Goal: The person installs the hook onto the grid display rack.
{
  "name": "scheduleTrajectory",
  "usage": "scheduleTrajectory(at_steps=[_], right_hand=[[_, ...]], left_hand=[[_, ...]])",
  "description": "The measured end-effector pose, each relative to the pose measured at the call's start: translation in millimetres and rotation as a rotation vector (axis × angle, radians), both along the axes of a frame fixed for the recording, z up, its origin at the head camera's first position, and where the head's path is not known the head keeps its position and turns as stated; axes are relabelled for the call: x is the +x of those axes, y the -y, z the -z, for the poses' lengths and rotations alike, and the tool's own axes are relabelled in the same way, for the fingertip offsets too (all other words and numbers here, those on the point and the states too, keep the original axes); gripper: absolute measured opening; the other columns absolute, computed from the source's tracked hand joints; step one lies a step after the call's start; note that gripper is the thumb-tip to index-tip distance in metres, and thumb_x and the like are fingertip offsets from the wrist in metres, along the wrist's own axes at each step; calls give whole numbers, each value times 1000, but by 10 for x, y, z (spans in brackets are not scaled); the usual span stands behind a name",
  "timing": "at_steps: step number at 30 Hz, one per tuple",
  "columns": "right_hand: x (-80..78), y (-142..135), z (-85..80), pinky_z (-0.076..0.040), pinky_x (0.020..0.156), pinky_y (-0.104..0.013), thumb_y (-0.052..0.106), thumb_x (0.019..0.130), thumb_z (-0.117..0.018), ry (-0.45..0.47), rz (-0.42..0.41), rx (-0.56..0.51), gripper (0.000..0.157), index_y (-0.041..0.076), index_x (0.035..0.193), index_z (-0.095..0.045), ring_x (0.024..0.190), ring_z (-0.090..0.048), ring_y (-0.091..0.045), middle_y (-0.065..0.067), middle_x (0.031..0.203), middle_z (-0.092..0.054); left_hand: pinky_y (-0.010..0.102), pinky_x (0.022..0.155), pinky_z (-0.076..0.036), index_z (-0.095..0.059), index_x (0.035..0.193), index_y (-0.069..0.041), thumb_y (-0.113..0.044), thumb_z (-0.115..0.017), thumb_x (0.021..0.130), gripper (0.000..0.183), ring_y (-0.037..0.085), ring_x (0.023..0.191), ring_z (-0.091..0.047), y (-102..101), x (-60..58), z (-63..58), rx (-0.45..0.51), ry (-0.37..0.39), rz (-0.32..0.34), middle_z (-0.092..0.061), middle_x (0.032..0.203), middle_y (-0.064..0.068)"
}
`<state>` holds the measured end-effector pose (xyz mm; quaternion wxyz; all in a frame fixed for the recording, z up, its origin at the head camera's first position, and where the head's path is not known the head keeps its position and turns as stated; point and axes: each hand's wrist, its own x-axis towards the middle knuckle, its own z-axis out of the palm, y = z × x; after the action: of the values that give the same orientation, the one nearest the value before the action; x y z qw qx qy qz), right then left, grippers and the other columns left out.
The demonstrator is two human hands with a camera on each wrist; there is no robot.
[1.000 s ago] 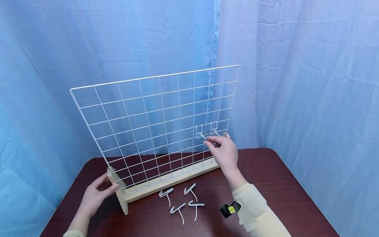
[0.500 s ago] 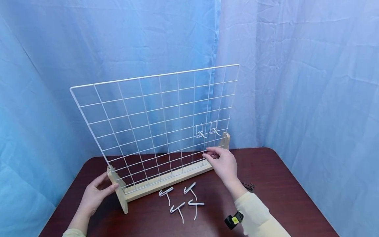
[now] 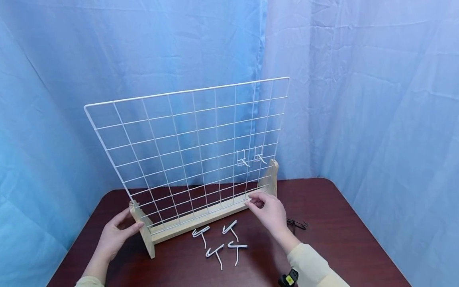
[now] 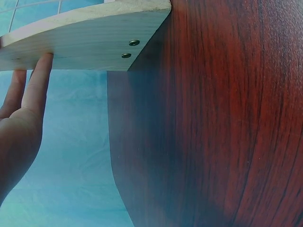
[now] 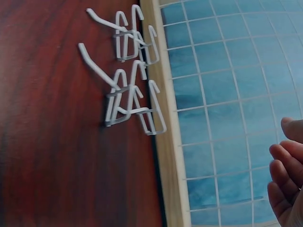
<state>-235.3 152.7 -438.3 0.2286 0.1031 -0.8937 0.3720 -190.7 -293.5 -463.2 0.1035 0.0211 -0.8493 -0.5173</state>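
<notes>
A white wire grid panel [image 3: 193, 91] stands in a pale wooden base [image 3: 179, 230]. My left hand [image 3: 114, 238] grips the left wooden end piece [image 3: 146, 241], thumb in front; in the left wrist view, fingertips lie against that piece [image 4: 90, 42]. Two white hooks hang low on the grid's right side, one hook [image 3: 244, 162] left of the other. My right hand [image 3: 270, 211] hovers before the base's right part, fingers loosely bent, holding nothing. Several white wire hooks lie on the table, including one hook [image 3: 237, 248] nearest the right hand's side.
Black wire hooks [image 3: 297, 224] lie on the dark red table [image 3: 340, 247], partly behind the right forearm. The base's right end piece [image 3: 273, 173] rises behind the right hand. Blue curtains [image 3: 161, 48] enclose the table at the back and sides.
My right hand has moved down from beside the hung hooks to the level of the base rail, uncovering the right end piece and black hooks. The left hand keeps its grip.
</notes>
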Motion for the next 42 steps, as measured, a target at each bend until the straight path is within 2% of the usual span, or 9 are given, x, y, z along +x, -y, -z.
scheduleTrajectory(at_steps=[5,12,20,28,34,42], right_hand=[[52,-9,97,-50,69,-30,21,77,-86,30,-9,5,21,18,96,-78,73,-60,-7,14,76,-66],[108,-12,195,-50,69,-30,23,78,-85,67,-18,33,18,19,94,-77,74,-62,-9,16,76,-65],[192,12,290,-50,70,-29,24,79,-84,102,-36,70,17,19,94,-77,74,-61,-6,18,76,-65],[283,42,406,-49,70,-28,24,79,-84,134,-87,110,17,21,93,-76,72,-60,-3,21,76,-64],[351,55,481,-48,70,-26,24,79,-83,132,-144,146,19,17,95,-76,73,-59,-2,23,76,-64],[427,82,580,-47,70,-28,24,77,-84,150,-176,174,17,21,91,-76,78,-57,-2,25,76,-63]], left_hand=[[9,79,-42,-48,143,2,-18,-78,88,66,5,107,-52,1,0,1,3,0,0,-53,104,-31],[8,80,-41,-47,143,3,-18,-77,88,66,-5,103,-49,-3,0,4,19,2,0,-52,103,-33],[8,79,-42,-48,142,3,-17,-77,88,65,0,104,-51,-10,-4,9,23,-6,-2,-52,103,-33],[8,79,-42,-47,142,4,-17,-77,88,65,3,105,-53,-10,-6,15,24,-4,-7,-52,102,-34],[8,78,-42,-47,143,3,-19,-77,88,66,7,107,-53,-6,-3,13,9,13,-15,-52,106,-27],[7,79,-41,-48,143,2,-19,-77,88,65,-1,105,-51,7,-12,28,4,8,-10,-53,107,-25]])
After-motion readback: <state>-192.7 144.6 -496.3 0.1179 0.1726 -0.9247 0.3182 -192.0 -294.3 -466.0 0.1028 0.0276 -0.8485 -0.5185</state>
